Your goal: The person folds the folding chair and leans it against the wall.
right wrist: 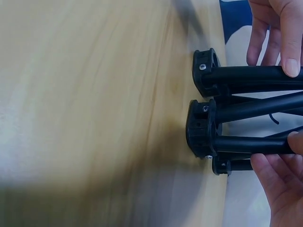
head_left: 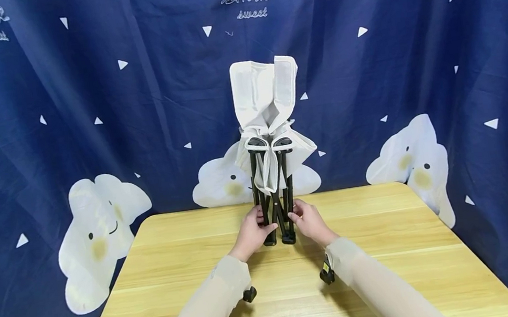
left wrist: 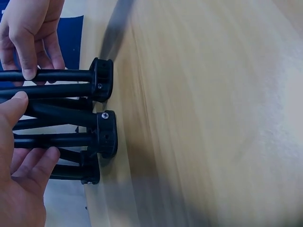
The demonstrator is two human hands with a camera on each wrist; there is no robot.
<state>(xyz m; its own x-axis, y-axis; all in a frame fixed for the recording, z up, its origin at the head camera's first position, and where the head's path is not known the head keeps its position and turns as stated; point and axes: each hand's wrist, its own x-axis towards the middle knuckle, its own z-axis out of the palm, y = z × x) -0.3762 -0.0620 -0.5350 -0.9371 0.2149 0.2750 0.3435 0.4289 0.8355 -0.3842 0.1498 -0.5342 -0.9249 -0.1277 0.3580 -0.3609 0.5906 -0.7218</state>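
Note:
A folding chair (head_left: 270,93) with white fabric and black tube legs (head_left: 276,208) stands folded and upright near the table's far edge. My left hand (head_left: 251,234) grips the legs on the left side, low down, thumb in front and fingers behind. On the other side my right hand (head_left: 310,222) holds a leg in the same manner. Close up in the left wrist view, the black plastic feet (left wrist: 107,135) rest on the tabletop, with screws showing. The right wrist view shows another foot (right wrist: 200,128) and my right hand's fingers (right wrist: 274,177) against the tube.
Beneath the chair is a light wood-grain table (head_left: 192,272) with rounded far corners. A dark blue curtain (head_left: 170,100) with white clouds and triangles hangs right behind and along both sides. Small black devices (head_left: 327,272) are strapped at my wrists.

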